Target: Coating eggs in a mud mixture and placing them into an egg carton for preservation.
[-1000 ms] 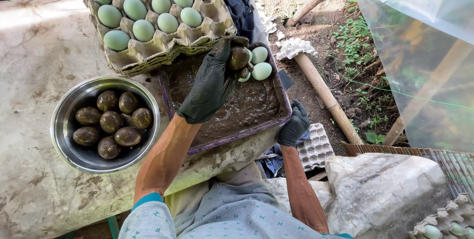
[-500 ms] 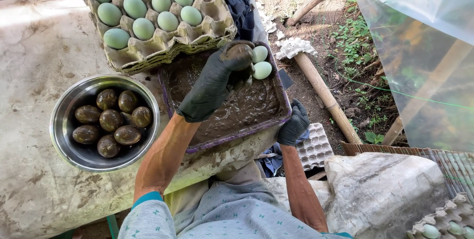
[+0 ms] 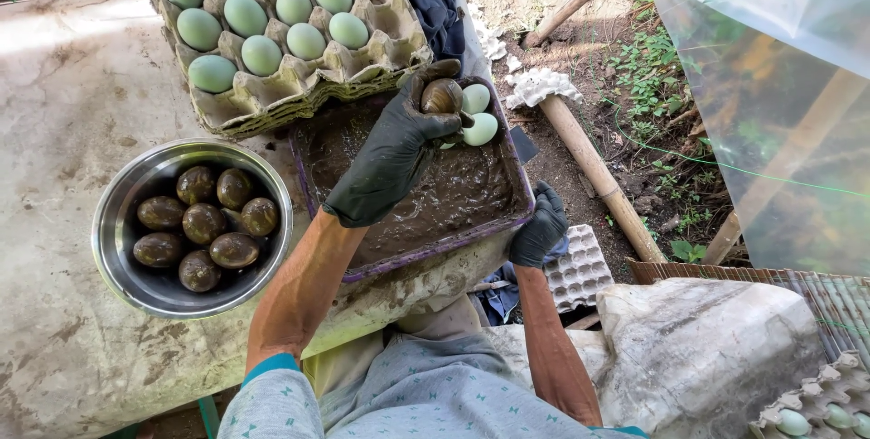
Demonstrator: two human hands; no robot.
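While mud-coated, eggs (image 3: 204, 226) in bowl (image 3: 113, 221)

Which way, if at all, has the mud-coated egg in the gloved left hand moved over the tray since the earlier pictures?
Yes. The mud-coated egg in the left hand has shifted slightly toward the egg carton, away from the two clean eggs in the tray.

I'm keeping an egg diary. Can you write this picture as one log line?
left hand: holds muddy egg over mud tray | right hand: grips tray edge | bowl: coated eggs | carton: clean eggs
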